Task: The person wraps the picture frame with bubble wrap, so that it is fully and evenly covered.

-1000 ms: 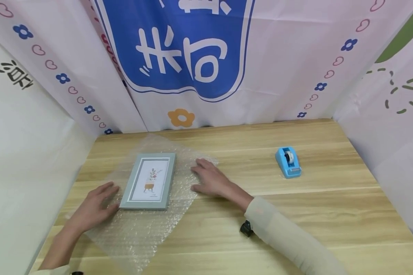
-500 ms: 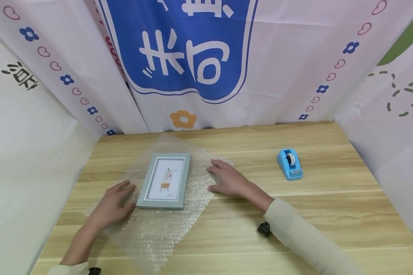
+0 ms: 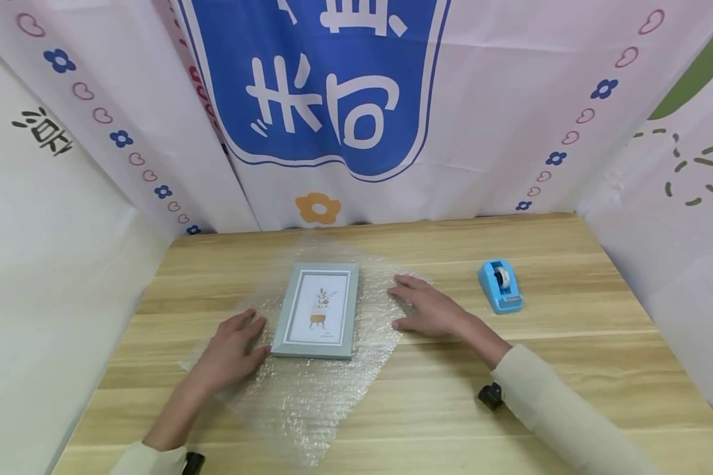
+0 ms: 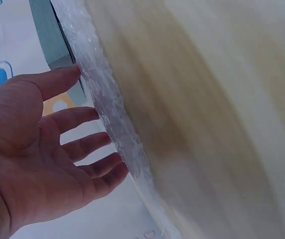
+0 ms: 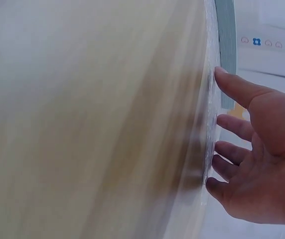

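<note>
A pale grey-green picture frame (image 3: 354,310), holding a print of a potted plant, lies face up on a sheet of bubble wrap (image 3: 309,402). The clear sheet is turned cornerwise on the table. My left hand (image 3: 228,353) rests its fingertips on the wrap at the frame's lower left, the thumb close to the frame's corner. On the other side my right hand (image 3: 430,309) touches the sheet near its right corner, apart from the frame. Both wrist views show the fingers spread and lightly bent, tips on the bubble wrap (image 4: 115,107), with the frame's edge (image 5: 226,50) beyond.
A blue tape dispenser (image 3: 500,287) with a roll of tape stands on the right of the wooden table (image 3: 558,369). Printed cloth (image 3: 481,132) hangs behind the table, and pale sheets close off the left and right sides.
The bubble wrap and the picture frame on it have slid right across the table, with both hands moving along. The tape dispenser has stayed in its place.
</note>
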`<state>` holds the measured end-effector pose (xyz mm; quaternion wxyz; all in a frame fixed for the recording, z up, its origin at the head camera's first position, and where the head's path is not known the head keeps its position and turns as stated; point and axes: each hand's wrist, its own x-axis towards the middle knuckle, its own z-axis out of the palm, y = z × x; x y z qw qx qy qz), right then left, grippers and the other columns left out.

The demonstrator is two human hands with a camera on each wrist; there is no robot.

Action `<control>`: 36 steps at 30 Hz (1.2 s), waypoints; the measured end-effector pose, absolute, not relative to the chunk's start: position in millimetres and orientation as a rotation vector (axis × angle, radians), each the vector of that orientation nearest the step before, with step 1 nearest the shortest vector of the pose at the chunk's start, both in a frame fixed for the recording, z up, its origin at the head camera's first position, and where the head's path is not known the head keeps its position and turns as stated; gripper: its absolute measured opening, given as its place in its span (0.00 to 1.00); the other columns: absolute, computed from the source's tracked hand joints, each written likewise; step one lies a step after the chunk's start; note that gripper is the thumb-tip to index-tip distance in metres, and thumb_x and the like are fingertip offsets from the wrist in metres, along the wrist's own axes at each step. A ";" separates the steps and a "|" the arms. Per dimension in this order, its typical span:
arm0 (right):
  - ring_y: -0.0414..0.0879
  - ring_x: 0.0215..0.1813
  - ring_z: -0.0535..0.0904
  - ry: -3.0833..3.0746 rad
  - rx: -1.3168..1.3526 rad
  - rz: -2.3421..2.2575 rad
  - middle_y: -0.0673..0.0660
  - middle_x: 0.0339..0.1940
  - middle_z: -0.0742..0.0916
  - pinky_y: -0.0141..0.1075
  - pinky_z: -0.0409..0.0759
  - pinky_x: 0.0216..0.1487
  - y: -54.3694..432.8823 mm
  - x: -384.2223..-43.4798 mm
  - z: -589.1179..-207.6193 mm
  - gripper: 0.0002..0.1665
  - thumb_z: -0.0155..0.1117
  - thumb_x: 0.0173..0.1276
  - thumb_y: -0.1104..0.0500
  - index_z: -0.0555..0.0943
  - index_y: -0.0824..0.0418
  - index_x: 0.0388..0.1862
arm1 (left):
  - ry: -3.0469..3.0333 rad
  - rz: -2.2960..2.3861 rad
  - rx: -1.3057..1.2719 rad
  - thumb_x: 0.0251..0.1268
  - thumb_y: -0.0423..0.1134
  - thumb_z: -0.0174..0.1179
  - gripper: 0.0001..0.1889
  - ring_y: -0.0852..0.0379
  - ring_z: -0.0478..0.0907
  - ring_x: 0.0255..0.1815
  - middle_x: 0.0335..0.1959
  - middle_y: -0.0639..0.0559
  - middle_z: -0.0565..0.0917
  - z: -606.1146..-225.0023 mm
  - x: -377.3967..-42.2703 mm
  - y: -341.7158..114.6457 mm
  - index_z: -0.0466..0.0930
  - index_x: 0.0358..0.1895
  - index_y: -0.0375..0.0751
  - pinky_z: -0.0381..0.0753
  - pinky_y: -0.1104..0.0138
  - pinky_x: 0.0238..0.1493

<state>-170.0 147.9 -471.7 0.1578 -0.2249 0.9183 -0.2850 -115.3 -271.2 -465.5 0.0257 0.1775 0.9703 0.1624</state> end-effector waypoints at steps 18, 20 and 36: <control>0.71 0.88 0.56 2.649 -0.608 -0.765 0.67 0.88 0.63 0.69 0.61 0.83 209.1 -165.3 -469.1 0.42 0.73 0.75 0.49 0.71 0.60 0.82 | 2.899 0.421 0.576 0.73 0.47 0.68 0.34 0.19 0.67 0.75 0.77 0.23 0.71 -457.8 -118.2 -215.4 0.75 0.74 0.28 0.71 0.29 0.72; 0.71 0.88 0.55 2.646 -0.602 -0.769 0.67 0.88 0.63 0.70 0.60 0.83 213.8 -165.2 -468.4 0.41 0.73 0.75 0.49 0.71 0.60 0.82 | 2.891 0.415 0.586 0.73 0.47 0.68 0.34 0.19 0.67 0.75 0.77 0.24 0.70 -457.5 -118.6 -211.1 0.75 0.74 0.29 0.71 0.29 0.73; 0.72 0.87 0.57 2.659 -0.575 -0.778 0.67 0.88 0.64 0.71 0.61 0.82 224.3 -162.6 -465.9 0.40 0.75 0.74 0.50 0.73 0.60 0.80 | 2.853 0.434 0.597 0.74 0.49 0.68 0.35 0.21 0.65 0.78 0.80 0.26 0.67 -455.8 -115.8 -201.8 0.73 0.77 0.32 0.70 0.29 0.73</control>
